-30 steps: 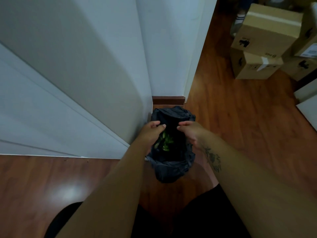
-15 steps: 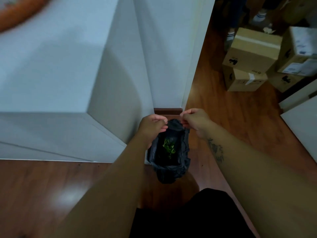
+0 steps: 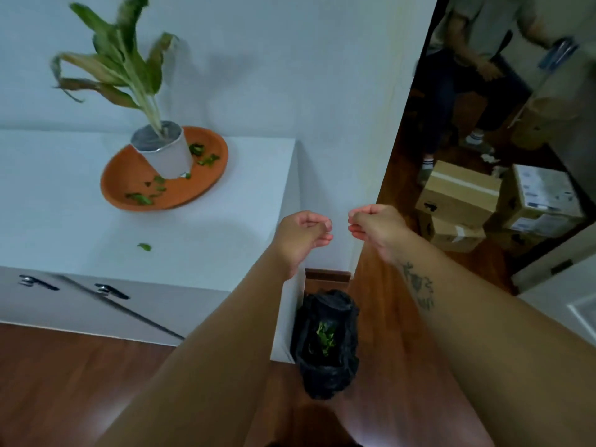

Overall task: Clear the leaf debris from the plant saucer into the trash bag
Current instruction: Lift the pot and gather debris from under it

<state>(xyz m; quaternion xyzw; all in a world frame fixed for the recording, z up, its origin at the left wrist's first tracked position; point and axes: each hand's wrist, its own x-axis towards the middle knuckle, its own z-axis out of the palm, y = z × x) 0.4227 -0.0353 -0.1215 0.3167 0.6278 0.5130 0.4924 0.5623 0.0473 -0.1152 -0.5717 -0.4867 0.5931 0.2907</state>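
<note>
Both hands — left hand (image 3: 301,235) and right hand (image 3: 375,225) — are held loosely curled and empty, well above the trash bag (image 3: 325,375) on the floor; leaf debris (image 3: 140,198) is seen in the saucer (image 3: 117,185), up-left.

counter (image 3: 209,253): white cabinet top; orange saucer (image 3: 129,185) and one loose leaf scrap (image 3: 144,246) lie on it, scrap near front edge
floor (image 3: 64,382): dark wood; black trash bag (image 3: 325,379) beside cabinet's side, stacked cardboard boxes (image 3: 458,195) far right
</note>
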